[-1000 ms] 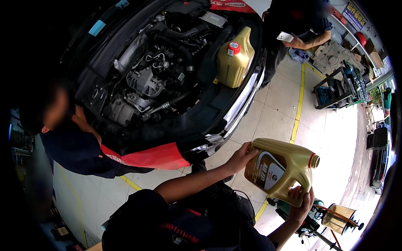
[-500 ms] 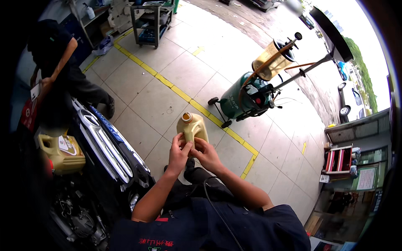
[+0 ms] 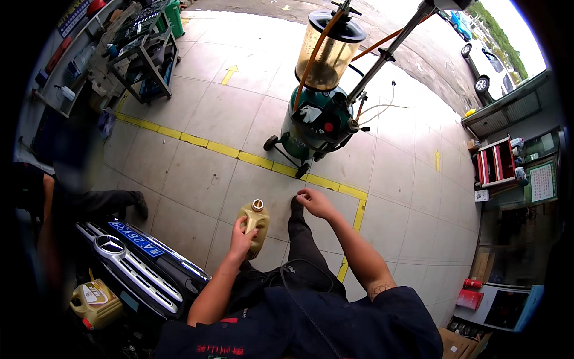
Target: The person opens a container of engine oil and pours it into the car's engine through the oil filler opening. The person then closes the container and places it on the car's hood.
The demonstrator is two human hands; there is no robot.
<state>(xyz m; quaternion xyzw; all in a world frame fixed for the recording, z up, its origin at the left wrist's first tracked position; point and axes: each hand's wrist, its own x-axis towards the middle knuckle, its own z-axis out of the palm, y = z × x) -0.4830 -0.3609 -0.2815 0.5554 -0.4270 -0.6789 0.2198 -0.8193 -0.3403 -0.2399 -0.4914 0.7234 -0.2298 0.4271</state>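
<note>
Above pale tiles (image 3: 190, 166), left grip (image 3: 243, 238) wraps a gold jug (image 3: 261, 226), contents hidden, right grip (image 3: 317, 203) half-curled, hold unclear.

Daylight from the upper right whitens the floor (image 3: 412, 140); fisheye corners fall black.

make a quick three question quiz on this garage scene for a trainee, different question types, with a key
1. Which hand holds a gold oil jug by its handle?
2. True or false: the person's other hand is also touching that jug.
3. What colour is the floor line by the wheeled oil drainer? a) red b) yellow c) blue

Key
1. The left hand.
2. False: the right hand is apart from the jug.
3. b) yellow: a yellow line runs across the floor tiles.
</note>
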